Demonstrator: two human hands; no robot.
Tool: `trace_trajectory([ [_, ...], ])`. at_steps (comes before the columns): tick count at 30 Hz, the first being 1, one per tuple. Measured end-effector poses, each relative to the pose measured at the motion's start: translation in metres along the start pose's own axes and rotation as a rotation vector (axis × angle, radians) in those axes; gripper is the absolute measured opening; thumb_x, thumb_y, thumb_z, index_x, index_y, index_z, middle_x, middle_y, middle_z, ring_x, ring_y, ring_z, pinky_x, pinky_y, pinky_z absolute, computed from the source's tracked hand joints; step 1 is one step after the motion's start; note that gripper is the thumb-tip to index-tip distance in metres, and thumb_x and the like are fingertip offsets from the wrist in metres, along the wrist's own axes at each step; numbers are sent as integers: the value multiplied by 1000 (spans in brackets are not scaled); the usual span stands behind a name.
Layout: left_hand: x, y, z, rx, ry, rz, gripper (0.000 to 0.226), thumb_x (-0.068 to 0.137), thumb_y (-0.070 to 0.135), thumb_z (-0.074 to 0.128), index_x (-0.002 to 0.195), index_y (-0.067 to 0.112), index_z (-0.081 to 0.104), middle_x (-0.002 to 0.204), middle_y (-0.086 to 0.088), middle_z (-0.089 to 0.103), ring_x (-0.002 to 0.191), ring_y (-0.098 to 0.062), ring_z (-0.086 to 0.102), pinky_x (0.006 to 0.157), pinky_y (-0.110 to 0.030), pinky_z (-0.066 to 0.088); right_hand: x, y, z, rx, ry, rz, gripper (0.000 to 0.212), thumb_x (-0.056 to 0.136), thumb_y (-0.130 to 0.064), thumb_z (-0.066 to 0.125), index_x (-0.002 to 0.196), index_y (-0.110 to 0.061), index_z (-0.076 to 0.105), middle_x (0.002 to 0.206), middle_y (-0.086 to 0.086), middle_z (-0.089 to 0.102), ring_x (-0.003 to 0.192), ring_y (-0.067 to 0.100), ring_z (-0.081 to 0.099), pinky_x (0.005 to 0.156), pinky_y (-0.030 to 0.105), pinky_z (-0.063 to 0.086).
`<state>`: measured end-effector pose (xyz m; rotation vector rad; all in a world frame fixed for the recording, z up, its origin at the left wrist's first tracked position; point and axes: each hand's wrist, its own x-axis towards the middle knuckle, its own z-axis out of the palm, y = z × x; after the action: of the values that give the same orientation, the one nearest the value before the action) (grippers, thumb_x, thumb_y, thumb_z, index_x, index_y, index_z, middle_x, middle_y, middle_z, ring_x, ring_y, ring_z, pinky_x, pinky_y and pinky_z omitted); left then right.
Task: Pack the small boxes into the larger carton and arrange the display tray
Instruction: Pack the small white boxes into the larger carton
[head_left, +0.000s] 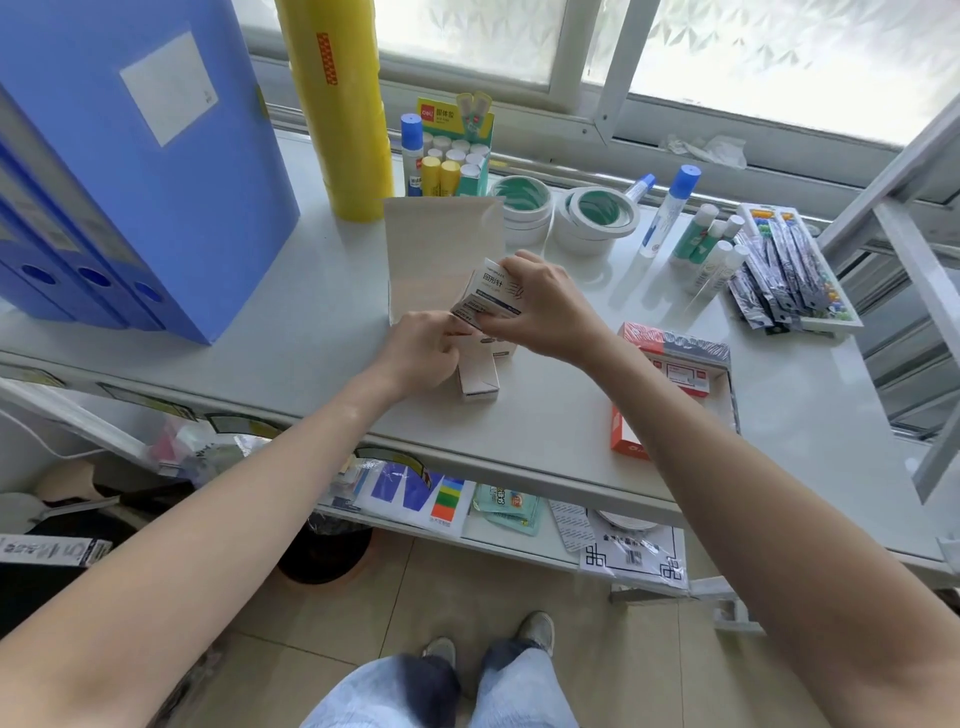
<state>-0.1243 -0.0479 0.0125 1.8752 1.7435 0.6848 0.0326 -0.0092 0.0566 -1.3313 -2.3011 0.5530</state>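
Note:
My right hand (540, 306) grips a small white paper-clip box (491, 291) with blue print, held tilted above the white shelf (311, 322). My left hand (421, 353) pinches the lower end of that same box. Under the hands lies a larger white carton (480, 382) with its tall beige flap (441, 254) standing open behind it. To the right a red display tray (631, 441) holds a few small red and white boxes (685, 376); my right forearm crosses its left side.
Blue file binders (130, 171) stand at the left, a yellow film roll (343, 104) behind. Glue sticks in a display box (452, 150), tape rolls (592, 218), glue bottles (670, 208) and pin packets (784, 270) fill the back and right. A lower shelf (519, 540) holds packets.

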Motion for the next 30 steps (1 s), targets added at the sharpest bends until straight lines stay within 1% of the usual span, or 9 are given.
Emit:
trace_trajectory([
  [3, -3, 1, -8, 4, 116, -46, 32, 79, 5, 50, 98, 17, 73, 108, -5, 72, 98, -27, 63, 90, -30, 46, 5, -3, 2, -1, 6, -8, 35, 72, -29, 74, 90, -3, 59, 84, 4, 49, 72, 20, 46, 64, 30, 38],
  [6, 0, -13, -16, 53, 326, -79, 25, 81, 6, 48, 88, 15, 70, 107, -7, 65, 106, -25, 52, 88, -29, 39, 13, -6, 7, -20, 5, -1, 35, 73, -29, 71, 95, -5, 59, 89, 5, 51, 76, 20, 47, 68, 37, 44],
  [8, 5, -25, -19, 35, 394, -149, 22, 81, 9, 52, 101, 9, 61, 115, -12, 55, 115, -28, 46, 90, -31, 37, 21, -8, 14, -60, 2, -4, 37, 74, -31, 70, 99, -5, 59, 94, 9, 56, 82, 20, 46, 72, 35, 43],
  [12, 11, -40, -23, -174, 237, -277, 66, 79, 16, 62, 138, 8, 33, 143, -11, 35, 136, -24, 32, 109, -32, 29, 37, -12, 34, -257, -15, -41, 42, 75, -38, 63, 105, -9, 60, 103, 8, 61, 104, 26, 44, 86, 37, 34],
  [15, 16, -45, -23, -319, 109, -322, 80, 80, 14, 63, 146, 10, 19, 153, -8, 27, 142, -20, 25, 109, -26, 27, 49, -15, 48, -337, -51, -63, 42, 75, -41, 61, 104, -10, 60, 103, 7, 62, 106, 26, 44, 89, 39, 32],
  [17, 17, -48, -23, -385, 41, -334, 64, 82, 13, 61, 138, 16, 32, 143, -6, 42, 135, -21, 38, 96, -22, 34, 56, -17, 56, -383, -91, -89, 42, 76, -42, 61, 104, -10, 60, 105, 7, 62, 107, 26, 45, 89, 39, 33],
  [19, 17, -48, -23, -431, 15, -322, 42, 79, 15, 59, 120, 20, 47, 120, -1, 56, 114, -21, 55, 84, -23, 41, 62, -18, 64, -420, -130, -110, 43, 76, -42, 62, 105, -10, 59, 107, 7, 62, 108, 26, 45, 89, 39, 32],
  [24, 17, -46, -26, -501, -27, -293, 44, 81, 0, 58, 122, 11, 50, 109, -5, 60, 96, -14, 57, 65, -4, 45, 68, -19, 76, -451, -186, -155, 42, 77, -39, 62, 106, -8, 58, 109, 8, 63, 109, 28, 45, 86, 39, 33],
  [30, 18, -40, -32, -481, -56, -301, 47, 83, 1, 55, 127, 11, 45, 108, -3, 55, 101, -14, 51, 74, -12, 41, 65, -20, 80, -350, -126, -187, 53, 75, -18, 66, 122, -9, 45, 110, 14, 61, 102, 32, 47, 74, 41, 46],
])
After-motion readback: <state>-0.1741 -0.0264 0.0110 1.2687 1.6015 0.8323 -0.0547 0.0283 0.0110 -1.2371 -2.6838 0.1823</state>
